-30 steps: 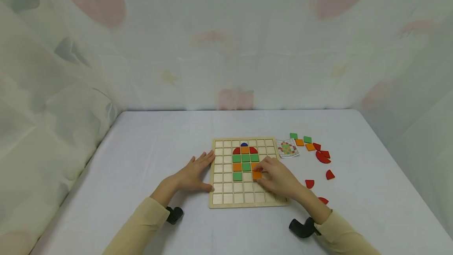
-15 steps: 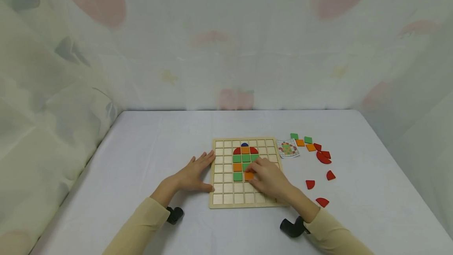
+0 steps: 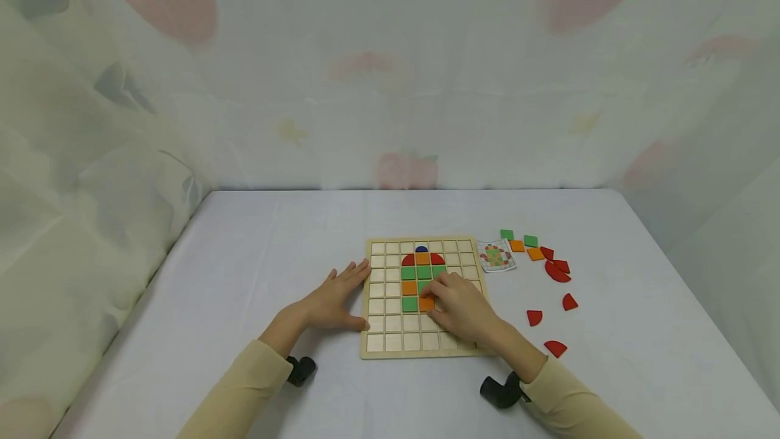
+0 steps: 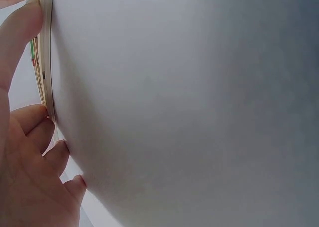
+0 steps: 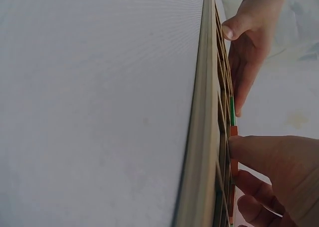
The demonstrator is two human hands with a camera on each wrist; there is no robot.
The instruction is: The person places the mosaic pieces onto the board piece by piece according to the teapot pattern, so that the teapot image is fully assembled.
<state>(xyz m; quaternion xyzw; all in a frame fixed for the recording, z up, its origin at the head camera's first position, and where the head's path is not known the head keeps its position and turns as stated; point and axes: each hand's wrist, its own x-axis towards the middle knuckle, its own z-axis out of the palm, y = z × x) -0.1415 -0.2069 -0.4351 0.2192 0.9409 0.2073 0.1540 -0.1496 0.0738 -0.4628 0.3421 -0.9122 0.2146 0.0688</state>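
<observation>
A wooden grid board [image 3: 393, 342] lies on the table, with green, orange and red tiles and one blue piece in its middle columns. My right hand [image 3: 468, 309] pinches an orange square tile [image 3: 426, 305] over the cell right of a green tile [image 3: 409, 304] in the lowest filled row. In the right wrist view its thumb [image 5: 249, 150] presses the orange tile's near edge. Part of the pattern is hidden under this hand. With fingers spread, my left hand [image 3: 332, 299] rests against the board's left edge; in the left wrist view its fingertips [image 4: 59, 150] touch that side.
A printed pattern card [image 3: 495, 256] lies at the board's upper right. Beyond it are loose green and orange squares [image 3: 516, 246] and several red pieces [image 3: 556, 272]. More red pieces [image 3: 534, 318] lie nearer, right of my right forearm. A patterned curtain hangs behind the table.
My right hand has moved left across the board with the orange tile, bringing it beside the green tile. The left hand has stayed at the board's edge.
</observation>
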